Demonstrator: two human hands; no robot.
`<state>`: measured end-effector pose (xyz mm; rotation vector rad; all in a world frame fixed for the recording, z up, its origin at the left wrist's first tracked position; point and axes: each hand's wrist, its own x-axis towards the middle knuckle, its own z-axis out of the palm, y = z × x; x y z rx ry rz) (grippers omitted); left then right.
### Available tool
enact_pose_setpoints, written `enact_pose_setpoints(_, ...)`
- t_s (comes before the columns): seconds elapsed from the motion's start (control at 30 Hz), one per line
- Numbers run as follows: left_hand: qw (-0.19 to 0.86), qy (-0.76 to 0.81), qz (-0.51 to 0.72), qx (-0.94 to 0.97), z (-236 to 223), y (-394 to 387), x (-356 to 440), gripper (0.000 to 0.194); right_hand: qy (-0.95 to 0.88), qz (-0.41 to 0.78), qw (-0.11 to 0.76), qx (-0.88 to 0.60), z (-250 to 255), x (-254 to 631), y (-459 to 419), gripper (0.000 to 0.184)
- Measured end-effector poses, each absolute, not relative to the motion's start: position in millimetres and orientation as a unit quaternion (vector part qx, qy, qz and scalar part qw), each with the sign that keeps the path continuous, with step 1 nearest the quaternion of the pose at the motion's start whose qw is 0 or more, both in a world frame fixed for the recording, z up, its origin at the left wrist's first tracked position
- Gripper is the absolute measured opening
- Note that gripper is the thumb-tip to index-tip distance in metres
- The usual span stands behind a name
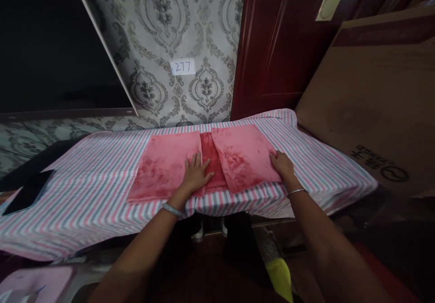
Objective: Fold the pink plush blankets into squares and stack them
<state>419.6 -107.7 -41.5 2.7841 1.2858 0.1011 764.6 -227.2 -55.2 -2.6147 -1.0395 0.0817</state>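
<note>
A pink plush cloth (pixel 166 167) lies on a striped cover, its left and right parts folded inward. Between these two flaps a strip of deeper red shows. My left hand (pixel 195 175) rests flat with spread fingers on the inner edge of the left flap, its thumb over the red strip. At the outer right edge of the cloth, my right hand (pixel 283 166) is closed, thumb and fingers pinching the fabric. The right flap sits slightly askew, with darker brushed patches on its surface.
The pink, grey and white striped cover (pixel 91 171) drapes over a long low surface. A dark phone (pixel 29 193) lies at its left end. Behind are a television (pixel 57 45) and a patterned wall; a large cardboard box (pixel 377 94) leans at the right beside a dark red door (pixel 268 45).
</note>
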Motion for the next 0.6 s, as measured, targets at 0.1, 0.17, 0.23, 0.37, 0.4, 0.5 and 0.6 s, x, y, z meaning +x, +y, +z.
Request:
enact_pose_setpoints(0.1, 0.039, 0.420, 0.035, 0.906, -41.5, -106.4, 420.3, 0.069, -0.360, 0.025, 0.171, -0.917, -56.1, 764.3, -227.2, 0.053)
enact_pose_setpoints(0.17, 0.056, 0.423, 0.021, 0.904, -38.2, -103.8, 420.2, 0.069, -0.355, 0.029, 0.175, -0.918, -56.8, 764.5, -227.1, 0.052)
enact_pose_setpoints(0.23, 0.074, 0.431, 0.012, 0.899, -33.8, -103.0, 420.3, 0.070, -0.356, 0.035, 0.179, -0.917, -57.3, 765.0, -226.9, 0.052)
enact_pose_setpoints(0.37, 0.050, 0.408, 0.086, 0.908, -30.0, -109.8, 423.7, 0.073, -0.354, 0.055, 0.194, -0.913, -56.5, 767.4, -225.0, 0.051)
enact_pose_setpoints(0.4, 0.048, 0.373, 0.098, 0.921, -30.7, -112.0, 425.0, 0.074, -0.351, 0.068, 0.206, -0.911, -55.6, 768.6, -224.4, 0.051)
enact_pose_setpoints(0.5, 0.075, 0.261, 0.066, 0.960, -34.8, -115.5, 428.9, 0.073, -0.341, 0.110, 0.247, -0.900, -50.7, 775.0, -224.2, 0.051)
enact_pose_setpoints(0.6, 0.090, 0.235, 0.036, 0.967, -38.2, -114.5, 430.8, 0.067, -0.344, 0.128, 0.269, -0.891, -42.3, 784.6, -228.2, 0.051)
